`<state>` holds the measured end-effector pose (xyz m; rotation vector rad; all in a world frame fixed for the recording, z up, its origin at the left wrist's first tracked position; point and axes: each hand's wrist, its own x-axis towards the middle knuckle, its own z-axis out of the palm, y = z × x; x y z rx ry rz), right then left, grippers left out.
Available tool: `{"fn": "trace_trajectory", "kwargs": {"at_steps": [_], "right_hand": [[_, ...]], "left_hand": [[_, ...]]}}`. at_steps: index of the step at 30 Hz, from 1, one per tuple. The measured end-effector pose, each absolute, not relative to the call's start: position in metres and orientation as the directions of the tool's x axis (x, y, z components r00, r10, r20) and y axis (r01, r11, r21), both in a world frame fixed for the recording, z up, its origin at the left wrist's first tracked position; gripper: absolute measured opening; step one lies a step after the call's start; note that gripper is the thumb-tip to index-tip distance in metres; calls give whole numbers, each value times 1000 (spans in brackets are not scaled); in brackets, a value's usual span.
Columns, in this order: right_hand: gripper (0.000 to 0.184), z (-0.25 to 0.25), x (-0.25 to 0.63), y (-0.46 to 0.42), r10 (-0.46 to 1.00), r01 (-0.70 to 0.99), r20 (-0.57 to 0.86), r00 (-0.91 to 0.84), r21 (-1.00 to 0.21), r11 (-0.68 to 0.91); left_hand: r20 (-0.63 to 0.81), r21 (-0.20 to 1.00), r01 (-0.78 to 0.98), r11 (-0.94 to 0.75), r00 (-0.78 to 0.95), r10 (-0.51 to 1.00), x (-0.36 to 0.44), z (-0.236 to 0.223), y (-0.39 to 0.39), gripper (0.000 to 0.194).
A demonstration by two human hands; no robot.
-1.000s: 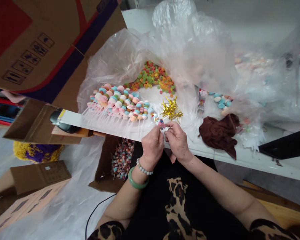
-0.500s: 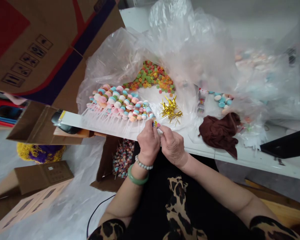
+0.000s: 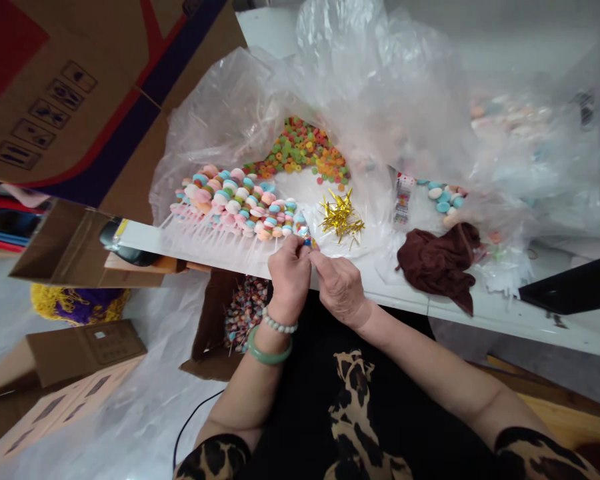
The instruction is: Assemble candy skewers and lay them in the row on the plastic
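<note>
My left hand [image 3: 291, 277] is closed, its thumb and fingers pinching a small, colourful wrapped candy [image 3: 309, 243] that pokes out past the fingertips. Right against it, my right hand [image 3: 341, 287] is also closed in a pinch; what its fingertips hold is hidden. Just beyond the left hand lies a pile of candy skewers [image 3: 235, 203], pastel pieces threaded on white sticks that point toward me. Gold twist ties [image 3: 341, 215] lie scattered on clear plastic ahead of the right hand. Behind them is a heap of small ring candies [image 3: 300, 150] in orange, green and red.
A large cardboard box [image 3: 95, 93] leans in at the upper left. Clear plastic bags [image 3: 380, 87] cover the table's back. A brown cloth [image 3: 440, 263] and blue and white candies [image 3: 444, 199] sit on the right. Below the table edge, an open carton [image 3: 213, 327] holds many wrapped pieces.
Both hands have shifted slightly left, and the fingertips have drawn closer together around the wrapped candy. The things on the table stay where they were.
</note>
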<state>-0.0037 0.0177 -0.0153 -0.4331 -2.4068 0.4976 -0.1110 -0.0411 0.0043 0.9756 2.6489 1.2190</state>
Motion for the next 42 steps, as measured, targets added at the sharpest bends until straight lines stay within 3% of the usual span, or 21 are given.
{"fn": "trace_trajectory", "kwargs": {"at_steps": [5,10,16,19,22,25,28,31,38,42], "right_hand": [[36,-17,0,14,484,166,502,-716,-551,818],[32,-20,6,22,697,332,277,-661,-725,603],[32,-12,7,25,737,339,200,-645,-790,511],[31,-11,8,28,768,310,160,-620,-850,427],[22,-14,9,33,786,227,82,-613,-934,275],[19,-16,9,38,804,122,-13,-594,-990,75],[18,-14,8,38,784,21,-88,-614,-995,-95],[17,-13,6,31,740,-34,-96,-665,-987,-158],[9,-22,6,18,734,44,-99,-672,-995,-94],[7,-20,7,18,727,102,-65,-683,-995,6]], "left_hand": [[297,487,585,648,-809,507,-108,-6,-41,15],[301,543,607,581,-786,540,-103,-10,-47,18],[330,521,680,516,-718,613,-84,-12,-46,18],[316,595,680,428,-688,653,-75,-9,-46,19],[207,812,500,302,-730,651,-70,-4,-46,13],[-57,986,49,157,-793,607,-72,-1,-45,22],[-326,932,-352,89,-704,631,-78,4,-42,39],[-411,837,-546,47,-568,713,-81,9,-36,42],[-391,820,-560,-120,-701,597,-79,8,-35,32],[-461,720,-694,-28,-508,727,-86,12,-40,33]]}}
